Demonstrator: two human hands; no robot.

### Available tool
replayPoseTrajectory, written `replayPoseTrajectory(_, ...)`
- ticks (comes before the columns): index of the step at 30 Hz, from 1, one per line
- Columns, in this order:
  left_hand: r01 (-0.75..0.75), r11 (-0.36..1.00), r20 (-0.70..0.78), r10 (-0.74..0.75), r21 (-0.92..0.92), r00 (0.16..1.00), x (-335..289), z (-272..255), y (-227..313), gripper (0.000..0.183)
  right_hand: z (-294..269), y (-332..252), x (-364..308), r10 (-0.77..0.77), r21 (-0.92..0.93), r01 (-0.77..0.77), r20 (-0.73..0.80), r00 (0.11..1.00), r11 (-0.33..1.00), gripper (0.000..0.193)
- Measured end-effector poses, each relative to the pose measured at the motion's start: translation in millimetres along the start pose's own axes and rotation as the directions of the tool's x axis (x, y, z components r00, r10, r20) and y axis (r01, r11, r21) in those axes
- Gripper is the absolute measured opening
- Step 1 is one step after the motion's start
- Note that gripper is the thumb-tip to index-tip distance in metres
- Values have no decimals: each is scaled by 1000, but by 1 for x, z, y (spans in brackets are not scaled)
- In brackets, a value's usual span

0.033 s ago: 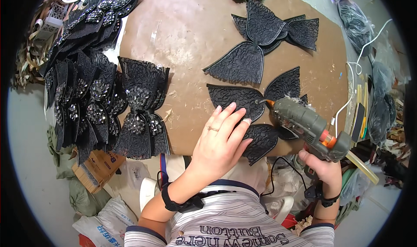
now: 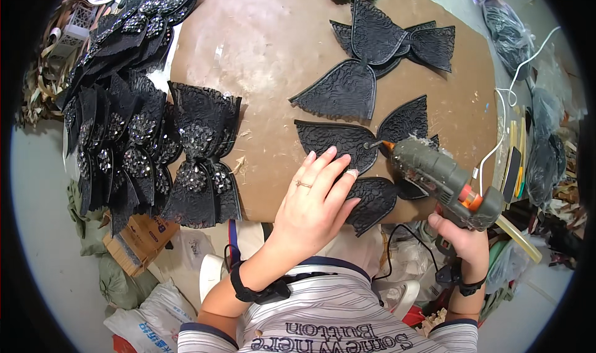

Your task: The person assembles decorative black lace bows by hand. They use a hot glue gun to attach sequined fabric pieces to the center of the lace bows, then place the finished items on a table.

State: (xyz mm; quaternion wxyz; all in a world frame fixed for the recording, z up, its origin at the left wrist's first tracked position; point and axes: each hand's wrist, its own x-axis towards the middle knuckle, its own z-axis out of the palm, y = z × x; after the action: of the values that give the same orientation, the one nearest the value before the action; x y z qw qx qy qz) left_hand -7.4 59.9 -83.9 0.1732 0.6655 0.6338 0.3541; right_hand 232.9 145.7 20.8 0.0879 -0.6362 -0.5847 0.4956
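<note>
Barely anything has moved since the earlier frame; the glue gun (image 2: 428,170) sits only a hair farther right. Its handle is wrapped by the right hand (image 2: 459,238), fingers closed around it. Ahead of that grip, the nozzle (image 2: 387,146) points left at the middle of a black lace bow (image 2: 338,139); whether they touch, I cannot tell. Left of the grip, the left hand (image 2: 316,204) lies flat on the bow, fingers slightly apart, clasping nothing. Behind the grip, a translucent glue stick (image 2: 520,240) juts out. Farther off, beyond the gun, lies another lace bow (image 2: 380,33); far left, a crystal-studded bow (image 2: 197,178).
</note>
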Motion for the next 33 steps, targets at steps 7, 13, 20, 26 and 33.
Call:
replayPoseTrajectory(7,6,1000,9,-6,13,1000,1,0,3,45,-2,6,3,-38,-29,38,-12,999,999,18)
replayPoseTrajectory(13,14,998,-22,-13,63,1000,6,-4,1,46,-13,15,-4,-68,157,58,56,996,986,31)
replayPoseTrajectory(20,-33,988,-141,55,154,988,8,-7,13,30,-24,49,-36,-278,479,177,149,949,860,50)
replayPoseTrajectory(26,-4,993,-175,24,114,984,-12,9,17,24,-7,55,-58,-152,357,110,94,984,928,31)
replayPoseTrajectory(33,2,994,-164,17,114,986,-15,13,15,22,-1,59,-47,-202,81,192,139,970,978,21)
